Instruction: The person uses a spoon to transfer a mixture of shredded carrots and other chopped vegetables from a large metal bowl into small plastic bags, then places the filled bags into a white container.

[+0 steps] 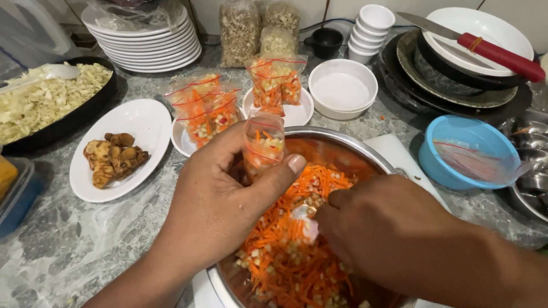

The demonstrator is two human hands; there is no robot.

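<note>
Left hand (220,197) clamped on small plastic bag (262,142); right hand (371,225) closed, scooping carrot mix (291,256). Likely spill over steel bowl (342,145) rim from narrow bag mouth.

The left hand (220,197) gripped a small bag (263,144) of thin, clear, glossy plastic film. Directly beneath the grip stood a bowl (337,142) of polished, reflective metal. The right hand (379,219) held a smooth white plastic spoon (305,219) within it. The countertop (68,245) under the grip was glossy mottled stone. Left of the grip, an oval plate (145,122) appeared smooth, white and glazed. Right of it, a blue bowl (456,134) looked matt plastic.
</note>
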